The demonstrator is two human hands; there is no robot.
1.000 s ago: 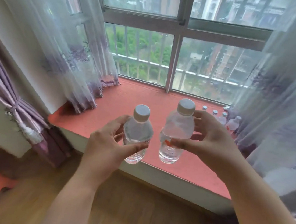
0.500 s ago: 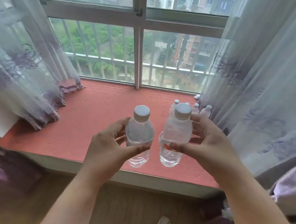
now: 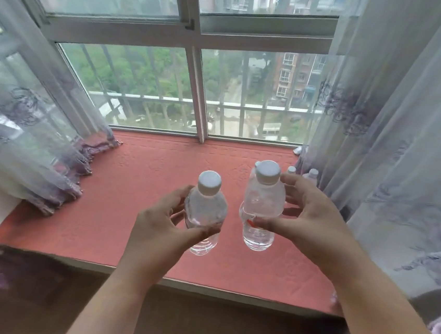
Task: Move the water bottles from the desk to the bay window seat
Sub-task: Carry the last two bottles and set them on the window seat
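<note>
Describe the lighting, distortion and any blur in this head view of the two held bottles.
Head view: soft daylight through the window backlights the scene, with no hard shadows on the red seat mat. Wide-angle distortion bows the window frame and stretches the forearms. The left hand and right hand with their bottles are fairly sharp; the bottom corners smear, and the sheer curtains veil the bottles behind them.

No text can be read anywhere; the right water bottle (image 3: pixel 262 206) bears only a small red mark, too blurred to make out.

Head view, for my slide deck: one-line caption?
Left hand and right hand each hold a water bottle above the red window seat.
</note>
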